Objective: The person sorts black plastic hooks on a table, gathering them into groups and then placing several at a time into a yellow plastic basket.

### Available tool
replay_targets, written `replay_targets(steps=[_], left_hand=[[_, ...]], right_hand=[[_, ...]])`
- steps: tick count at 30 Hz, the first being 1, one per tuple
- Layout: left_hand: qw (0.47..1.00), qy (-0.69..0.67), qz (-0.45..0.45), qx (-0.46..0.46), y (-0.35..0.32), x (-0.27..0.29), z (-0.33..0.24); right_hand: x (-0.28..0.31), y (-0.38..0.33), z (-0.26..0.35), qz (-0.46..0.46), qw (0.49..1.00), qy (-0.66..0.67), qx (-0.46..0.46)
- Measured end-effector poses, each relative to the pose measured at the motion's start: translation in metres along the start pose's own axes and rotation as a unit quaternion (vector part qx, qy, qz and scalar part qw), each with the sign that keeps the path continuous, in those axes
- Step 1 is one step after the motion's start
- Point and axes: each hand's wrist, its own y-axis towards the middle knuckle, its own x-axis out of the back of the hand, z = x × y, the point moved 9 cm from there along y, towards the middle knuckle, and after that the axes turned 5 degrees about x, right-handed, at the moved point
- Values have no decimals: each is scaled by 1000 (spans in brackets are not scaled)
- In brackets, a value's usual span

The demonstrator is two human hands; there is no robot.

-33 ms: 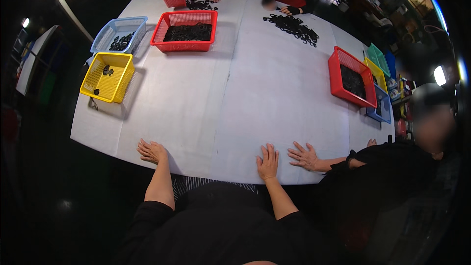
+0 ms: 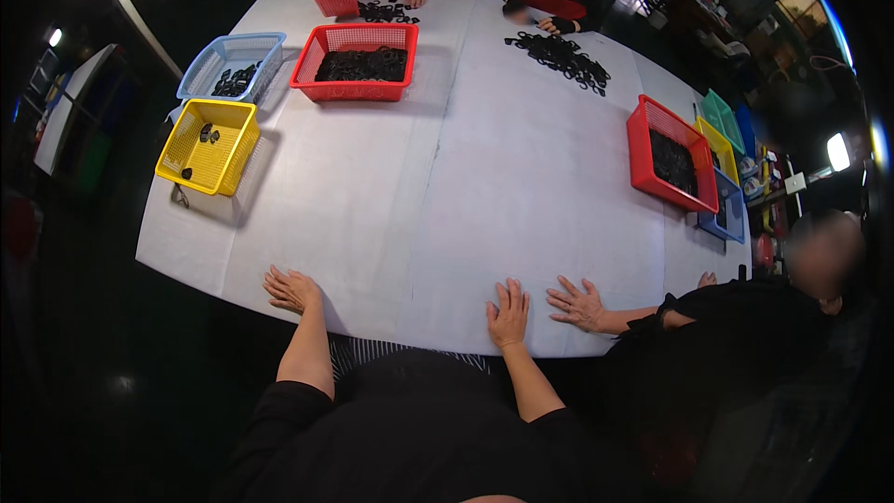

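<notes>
My left hand (image 2: 293,290) rests palm down near the front edge of the white-covered table (image 2: 372,214), its fingers spread and nothing in them. Also flat on the cover, farther right, lies my right hand (image 2: 508,314) with fingers apart and pointing away from me. Just beside it is a co-worker's hand (image 2: 579,305), spread on the table and not touching mine. Nearest to my left hand among the containers stands a yellow basket (image 2: 203,147) holding a few small black pieces.
Behind the yellow basket are a light-blue basket (image 2: 197,70) and a red basket (image 2: 352,90) of black parts. A red basket (image 2: 643,163) stands at the right beside smaller baskets. Black ring-like parts (image 2: 563,58) lie heaped at the far side, where two people work.
The view has shifted slightly, so the table and baskets sit a little lower in the picture. My two hands keep their places on the table.
</notes>
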Motion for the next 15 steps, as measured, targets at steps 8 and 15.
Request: replay_targets(steps=[8,15], left_hand=[[999,36,-34,7,-11,10,-1],[999,-4,-41,32,-11,16,-1]], right_hand=[[2,2,1,17,1000,6,-12],[3,7,2,23,1000,4,-18]])
